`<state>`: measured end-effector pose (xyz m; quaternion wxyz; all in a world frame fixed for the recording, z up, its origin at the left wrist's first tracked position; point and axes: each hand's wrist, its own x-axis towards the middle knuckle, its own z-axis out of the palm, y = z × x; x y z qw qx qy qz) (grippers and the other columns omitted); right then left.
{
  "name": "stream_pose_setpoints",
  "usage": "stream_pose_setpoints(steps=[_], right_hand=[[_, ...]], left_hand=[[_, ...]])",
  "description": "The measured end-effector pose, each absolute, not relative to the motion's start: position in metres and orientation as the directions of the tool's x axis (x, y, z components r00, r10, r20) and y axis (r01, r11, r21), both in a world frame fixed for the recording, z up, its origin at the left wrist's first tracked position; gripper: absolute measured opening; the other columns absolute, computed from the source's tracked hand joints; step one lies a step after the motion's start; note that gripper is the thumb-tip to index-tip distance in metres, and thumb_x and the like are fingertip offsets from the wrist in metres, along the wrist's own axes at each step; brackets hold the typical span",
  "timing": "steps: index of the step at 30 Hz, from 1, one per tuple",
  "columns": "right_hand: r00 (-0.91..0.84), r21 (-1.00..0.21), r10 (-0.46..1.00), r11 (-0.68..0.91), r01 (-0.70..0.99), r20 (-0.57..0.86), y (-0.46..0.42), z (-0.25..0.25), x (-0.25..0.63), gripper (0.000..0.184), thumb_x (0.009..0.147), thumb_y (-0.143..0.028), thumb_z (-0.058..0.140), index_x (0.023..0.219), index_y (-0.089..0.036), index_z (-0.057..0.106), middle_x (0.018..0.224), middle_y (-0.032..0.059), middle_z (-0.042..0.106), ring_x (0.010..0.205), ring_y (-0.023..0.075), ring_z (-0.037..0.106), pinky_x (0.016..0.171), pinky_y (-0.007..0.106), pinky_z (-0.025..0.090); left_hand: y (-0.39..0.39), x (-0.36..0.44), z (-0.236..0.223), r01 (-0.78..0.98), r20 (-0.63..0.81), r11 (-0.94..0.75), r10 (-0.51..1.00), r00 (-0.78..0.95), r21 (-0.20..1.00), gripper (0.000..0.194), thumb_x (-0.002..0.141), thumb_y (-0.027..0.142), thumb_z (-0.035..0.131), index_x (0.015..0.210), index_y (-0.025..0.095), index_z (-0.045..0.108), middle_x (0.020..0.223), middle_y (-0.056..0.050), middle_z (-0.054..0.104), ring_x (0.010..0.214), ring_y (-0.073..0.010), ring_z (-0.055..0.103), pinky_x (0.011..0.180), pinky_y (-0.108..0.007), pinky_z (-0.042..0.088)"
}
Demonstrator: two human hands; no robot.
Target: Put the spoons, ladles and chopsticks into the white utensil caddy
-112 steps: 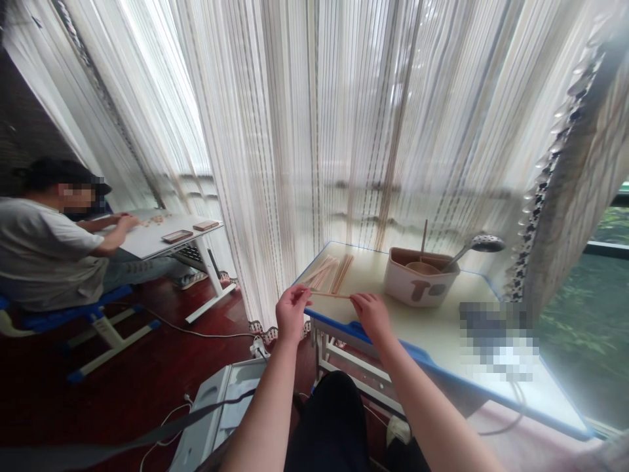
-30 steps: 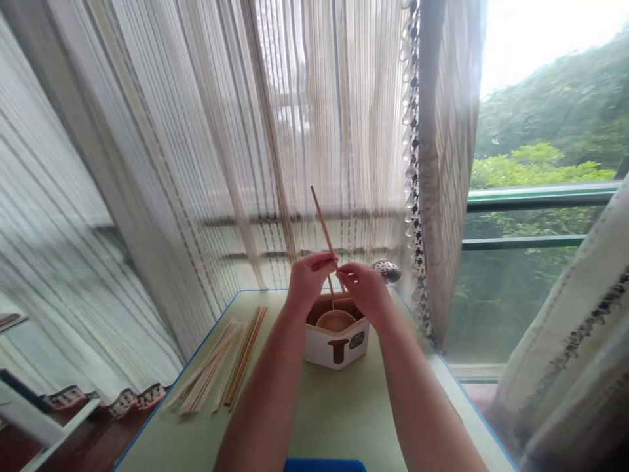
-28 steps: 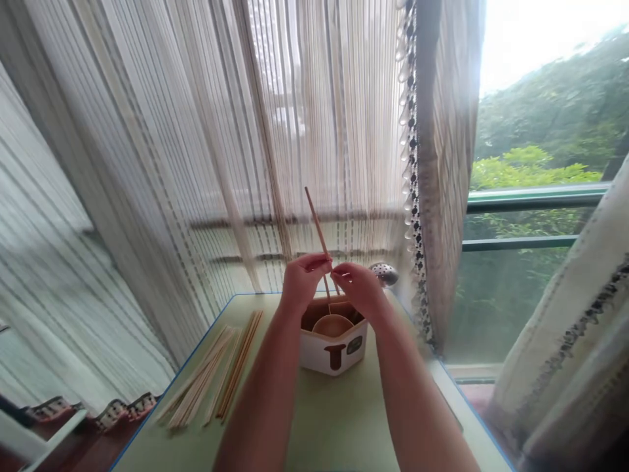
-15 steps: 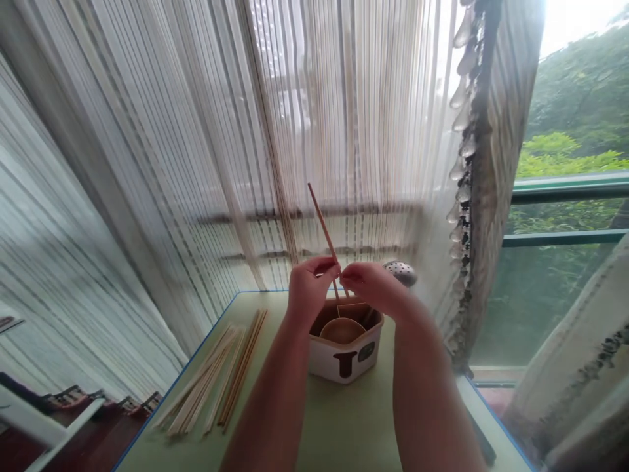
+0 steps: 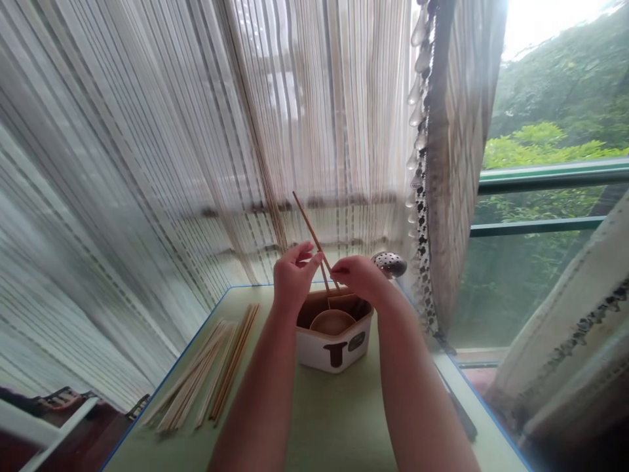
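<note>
Above a white holder with a brown inside (image 5: 339, 354), my right hand (image 5: 361, 278) pinches a long brown chopstick (image 5: 305, 217) that leans up to the left. A second chopstick (image 5: 324, 276) stands in the holder beside it, crossing near my fingers. My left hand (image 5: 293, 278) is at its upper end, thumb and fingertips curled close about it; the exact contact is partly hidden. Inside the holder, at the front, sits a brown round bowl-like piece (image 5: 334, 322). Several loose chopsticks (image 5: 196, 380), pale and brown, lie to the left of my left forearm.
A perforated metal ladle head (image 5: 392, 263) shows behind my right hand. The light green table (image 5: 334, 419) has a blue edge. A dark flat object (image 5: 459, 410) lies by its right edge. Striped curtains (image 5: 147, 131) hang behind, and a window is at the right.
The view has shifted to the right. My hands have moved slightly apart, the left fingers loosening and rising, while the long chopstick tilts further left.
</note>
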<state>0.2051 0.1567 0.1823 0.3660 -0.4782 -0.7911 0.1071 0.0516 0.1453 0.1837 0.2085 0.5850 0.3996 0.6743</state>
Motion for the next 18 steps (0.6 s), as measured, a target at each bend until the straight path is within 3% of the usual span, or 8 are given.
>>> stream_pose_setpoints(steps=[5,13,18], right_hand=[[-0.302,-0.538,0.904,0.423,0.729,0.302,0.15,0.184,0.207,0.013,0.067,-0.02,0.064,0.077,-0.021,0.073,0.068,0.0003,0.07,0.065,0.0134,0.062,0.058,0.02,0.041],[-0.297,-0.353,0.946,0.325,0.877,0.13,0.141,0.193,0.198,0.017,0.069,-0.026,0.062,0.081,-0.021,0.073,0.072,0.0037,0.069,0.067,0.0149,0.06,0.06,0.021,0.039],[-0.293,-0.362,0.929,0.36,0.86,0.227,0.143,0.191,0.198,0.022,0.073,-0.034,0.058,0.083,-0.021,0.072,0.073,0.0052,0.068,0.07,0.0157,0.059,0.061,0.022,0.038]], left_hand=[[0.153,0.055,0.174,0.097,0.566,-0.557,0.813,-0.137,0.824,0.033,0.066,0.037,0.068,0.09,0.014,0.069,0.082,-0.008,0.07,0.077,-0.0182,0.065,0.074,-0.033,0.052],[0.154,0.062,0.172,0.003,0.514,-0.523,0.837,-0.19,0.852,0.036,0.063,0.037,0.07,0.091,0.014,0.068,0.078,-0.007,0.07,0.072,-0.0162,0.063,0.067,-0.029,0.052],[0.153,0.061,0.173,-0.002,0.45,-0.455,0.879,-0.157,0.89,0.034,0.061,0.037,0.072,0.084,0.013,0.07,0.073,-0.007,0.069,0.066,-0.0151,0.062,0.061,-0.027,0.05]])
